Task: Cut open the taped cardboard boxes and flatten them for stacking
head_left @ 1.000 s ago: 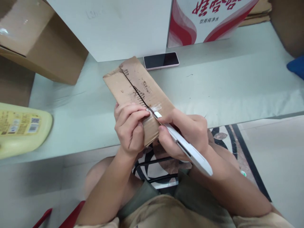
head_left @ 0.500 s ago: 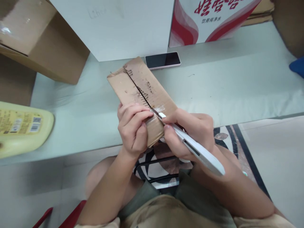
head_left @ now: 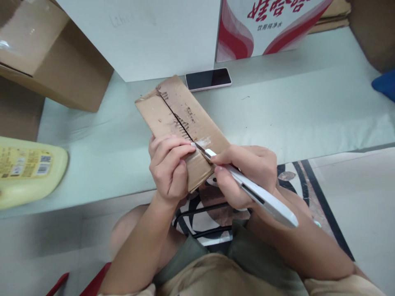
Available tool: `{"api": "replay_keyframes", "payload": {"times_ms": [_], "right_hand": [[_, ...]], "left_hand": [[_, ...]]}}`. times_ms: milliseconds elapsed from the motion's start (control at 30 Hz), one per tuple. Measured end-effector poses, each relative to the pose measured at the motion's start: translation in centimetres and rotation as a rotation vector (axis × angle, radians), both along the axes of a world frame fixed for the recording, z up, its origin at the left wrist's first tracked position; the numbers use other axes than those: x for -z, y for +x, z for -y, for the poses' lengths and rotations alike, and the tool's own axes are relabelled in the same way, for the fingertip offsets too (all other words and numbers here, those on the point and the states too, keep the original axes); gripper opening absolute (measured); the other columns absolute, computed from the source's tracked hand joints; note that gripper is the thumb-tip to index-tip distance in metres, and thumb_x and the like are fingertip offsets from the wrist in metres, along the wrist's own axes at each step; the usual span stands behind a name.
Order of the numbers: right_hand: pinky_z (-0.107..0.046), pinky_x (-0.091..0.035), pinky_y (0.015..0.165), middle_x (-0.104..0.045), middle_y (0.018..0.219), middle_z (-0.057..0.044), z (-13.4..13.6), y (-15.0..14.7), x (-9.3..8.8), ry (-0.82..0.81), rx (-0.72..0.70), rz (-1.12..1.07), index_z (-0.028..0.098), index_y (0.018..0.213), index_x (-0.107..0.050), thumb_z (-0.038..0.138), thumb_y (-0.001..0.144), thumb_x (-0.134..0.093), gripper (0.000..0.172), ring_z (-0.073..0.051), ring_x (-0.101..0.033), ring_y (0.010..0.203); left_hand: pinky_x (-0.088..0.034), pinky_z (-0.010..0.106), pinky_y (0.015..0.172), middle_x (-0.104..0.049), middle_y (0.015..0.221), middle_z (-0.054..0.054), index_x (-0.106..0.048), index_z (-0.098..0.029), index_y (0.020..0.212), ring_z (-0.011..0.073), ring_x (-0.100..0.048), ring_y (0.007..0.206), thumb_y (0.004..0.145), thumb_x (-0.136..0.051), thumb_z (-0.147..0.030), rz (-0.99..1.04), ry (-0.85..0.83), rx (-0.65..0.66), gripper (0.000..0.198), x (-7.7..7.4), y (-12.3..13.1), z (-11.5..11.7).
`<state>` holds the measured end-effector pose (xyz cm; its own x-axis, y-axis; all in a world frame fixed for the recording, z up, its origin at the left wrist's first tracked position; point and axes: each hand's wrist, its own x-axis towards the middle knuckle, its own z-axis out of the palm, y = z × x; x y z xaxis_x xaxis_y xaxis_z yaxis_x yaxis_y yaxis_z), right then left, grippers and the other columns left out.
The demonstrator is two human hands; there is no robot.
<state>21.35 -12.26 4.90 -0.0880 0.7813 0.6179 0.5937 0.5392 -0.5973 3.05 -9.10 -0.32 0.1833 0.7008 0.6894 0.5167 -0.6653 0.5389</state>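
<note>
A small flat cardboard box (head_left: 202, 119) with a dark lengthwise seam rests slanted over the table's near edge. My left hand (head_left: 171, 168) is closed on its lower left side, fingertips lying on the top face near the seam. My right hand (head_left: 247, 172) grips a white utility knife (head_left: 262, 191) with its blade out. The blade points up and left, at the seam by a patch of clear tape, close to my left fingertips. Whether the tip is inside the seam I cannot tell.
A smartphone (head_left: 208, 79) lies behind the box, in front of a large white box (head_left: 154, 49). A red-and-white carton (head_left: 262, 33) stands back right. At left are a brown carton (head_left: 70, 65) and a yellow bottle (head_left: 33, 170). A blue object (head_left: 384, 86) sits at the right edge.
The knife has drawn back slightly down and right, baring more of the blade. The view has shifted a little, and my left hand keeps its hold on the box.
</note>
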Motion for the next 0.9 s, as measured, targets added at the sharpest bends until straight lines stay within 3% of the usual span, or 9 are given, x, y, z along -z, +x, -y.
{"api": "replay_keyframes", "payload": {"times_ms": [233, 400, 567, 900], "right_hand": [[-0.018, -0.034, 0.046, -0.047, 0.051, 0.007, 0.07, -0.05, -0.49, -0.067, -0.019, -0.003, 0.021, 0.068, -0.052, 0.012, 0.078, -0.052, 0.013, -0.005, -0.038, 0.043], [-0.023, -0.025, 0.046, -0.039, 0.053, 0.007, 0.26, -0.24, -0.71, -0.215, -0.024, 0.025, 0.022, 0.065, -0.045, 0.014, 0.081, -0.051, 0.019, -0.007, -0.030, 0.047], [-0.021, -0.033, 0.048, -0.046, 0.055, 0.007, 0.27, 0.13, -0.73, -0.238, -0.071, 0.051, 0.022, 0.070, -0.053, 0.016, 0.083, -0.054, 0.014, -0.006, -0.039, 0.047], [-0.024, -0.039, 0.045, -0.047, 0.049, 0.006, 0.44, 0.21, -0.44, 0.030, -0.014, 0.005, 0.025, 0.070, -0.051, 0.012, 0.077, -0.054, 0.015, -0.009, -0.041, 0.043]], "left_hand": [[-0.046, 0.054, 0.109, -0.078, 0.105, 0.006, -0.075, -0.028, 0.103, 0.0275, -0.067, 0.107, 0.101, -0.047, -0.027, 0.017, 0.005, 0.017, 0.028, 0.10, -0.10, -0.02], [-0.046, 0.052, 0.109, -0.078, 0.102, 0.006, -0.074, -0.027, 0.100, 0.0268, -0.067, 0.104, 0.101, -0.045, -0.028, 0.016, 0.019, -0.003, 0.030, 0.09, 0.06, -0.05], [-0.047, 0.054, 0.108, -0.078, 0.100, 0.006, -0.074, -0.028, 0.097, 0.0279, -0.068, 0.102, 0.101, -0.042, -0.032, -0.005, 0.008, -0.041, 0.033, 0.06, 0.20, -0.09], [-0.047, 0.053, 0.110, -0.077, 0.104, 0.007, -0.075, -0.027, 0.101, 0.0274, -0.067, 0.107, 0.101, -0.045, -0.029, 0.017, 0.028, -0.017, 0.030, 0.17, 0.10, -0.06]]}}
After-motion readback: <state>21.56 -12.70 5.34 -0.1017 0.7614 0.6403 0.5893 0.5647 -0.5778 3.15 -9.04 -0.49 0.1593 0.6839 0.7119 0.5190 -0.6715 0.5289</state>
